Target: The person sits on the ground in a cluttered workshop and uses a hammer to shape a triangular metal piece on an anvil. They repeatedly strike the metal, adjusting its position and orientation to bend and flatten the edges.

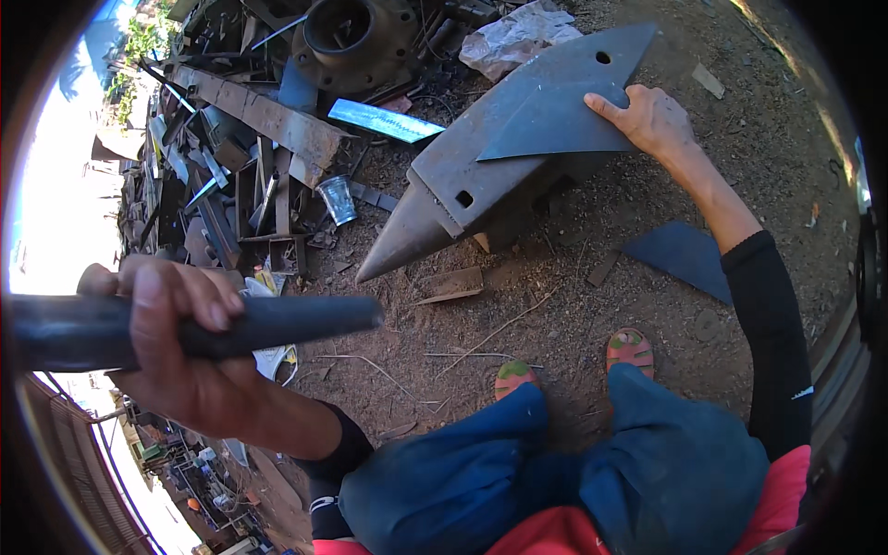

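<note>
My left hand is raised close to the camera, its fingers wrapped around a dark tapered bar. The bar's narrower end points right; its other end runs out of view at the left. In front of me stands a large anvil, its pointed horn toward the lower left and a square hole in its face. A flat grey metal sheet lies across the anvil's face. My right hand grips the sheet's right edge, thumb on top, the other fingers partly hidden.
Scrap metal is heaped at the far left, with a round flanged casting and a dented metal cup. A dark sheet piece lies on the dirt at right. My sandalled feet stand near the anvil, among thin wires and scraps.
</note>
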`<state>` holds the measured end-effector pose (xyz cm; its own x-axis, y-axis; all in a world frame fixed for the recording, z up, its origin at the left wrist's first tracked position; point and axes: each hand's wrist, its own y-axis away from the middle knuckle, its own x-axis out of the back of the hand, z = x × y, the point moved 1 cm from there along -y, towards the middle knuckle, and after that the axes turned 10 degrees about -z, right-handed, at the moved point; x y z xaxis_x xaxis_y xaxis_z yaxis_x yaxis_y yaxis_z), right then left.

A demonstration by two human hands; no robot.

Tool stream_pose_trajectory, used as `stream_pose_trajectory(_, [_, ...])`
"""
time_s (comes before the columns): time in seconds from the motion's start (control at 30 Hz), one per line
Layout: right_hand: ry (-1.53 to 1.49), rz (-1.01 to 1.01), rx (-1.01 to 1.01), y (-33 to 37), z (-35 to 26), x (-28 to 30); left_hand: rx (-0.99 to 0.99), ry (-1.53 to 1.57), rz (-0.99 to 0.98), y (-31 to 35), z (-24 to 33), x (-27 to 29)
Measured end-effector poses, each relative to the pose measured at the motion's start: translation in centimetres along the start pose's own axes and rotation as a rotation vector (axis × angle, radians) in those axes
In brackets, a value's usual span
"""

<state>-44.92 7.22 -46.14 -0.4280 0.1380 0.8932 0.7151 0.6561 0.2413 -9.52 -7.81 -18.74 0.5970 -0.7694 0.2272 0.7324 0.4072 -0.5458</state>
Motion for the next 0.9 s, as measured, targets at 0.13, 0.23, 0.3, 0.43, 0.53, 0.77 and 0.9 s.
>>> stream_pose_trajectory(0.13, [0.017,-0.021,0.001,-0.1,-0.3,-0.3,-0.085,-0.106,0.145,0.2,-4.3,-1.7])
stream_pose_trajectory(0.23, [0.034,-0.027,-0.016,-0.2,0.3,0.1,0.422,-0.313,0.030,6.1,-11.4,-5.7])
stream_pose_trajectory(0.3, [0.008,-0.038,0.002,-0.3,-0.6,0.0,0.860,-0.377,-0.244,8.4,-12.9,-6.2])
stream_pose_trajectory(0.43, [0.020,-0.007,-0.036,0.1,1.2,-0.3,0.769,-0.179,-0.030,5.7,-7.5,-5.7])
stream_pose_trajectory(0.53, [0.018,0.002,-0.015,-0.3,0.4,-0.7,0.321,-0.228,0.109,2.8,-0.8,-3.3])
stream_pose_trajectory(0.77, [0.004,-0.050,0.007,0.1,-0.8,-0.5,-0.066,-0.074,0.081,-3.0,0.4,0.1])
stream_pose_trajectory(0.9, [0.023,-0.065,-0.024,0.4,-0.4,0.3,0.353,-0.405,0.043,3.9,-11.0,-7.0])
